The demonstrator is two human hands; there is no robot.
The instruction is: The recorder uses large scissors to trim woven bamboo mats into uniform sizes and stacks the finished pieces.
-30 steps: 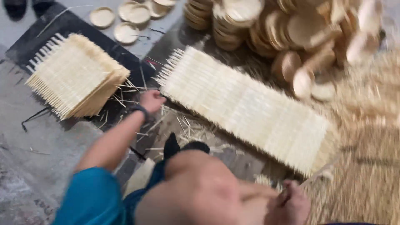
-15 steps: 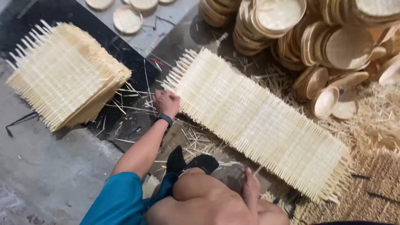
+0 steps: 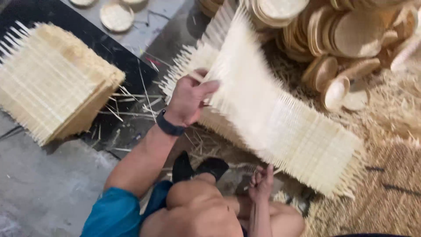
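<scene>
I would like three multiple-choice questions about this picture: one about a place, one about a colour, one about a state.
1. Where is the stack of woven mats?
A. left of the left hand
B. on the pile of round trays
C. under the person's knee

2. What colour is the band on the left wrist?
A. white
B. black
C. red

3. In what state is the long woven mat?
A. rolled into a tube
B. lying flat on the floor
C. lifted at one end by the left hand

Answers:
1 A, the stack sits at the left edge on a dark sheet.
2 B, the band looks black.
3 C, the far end rises blurred above the floor.
</scene>
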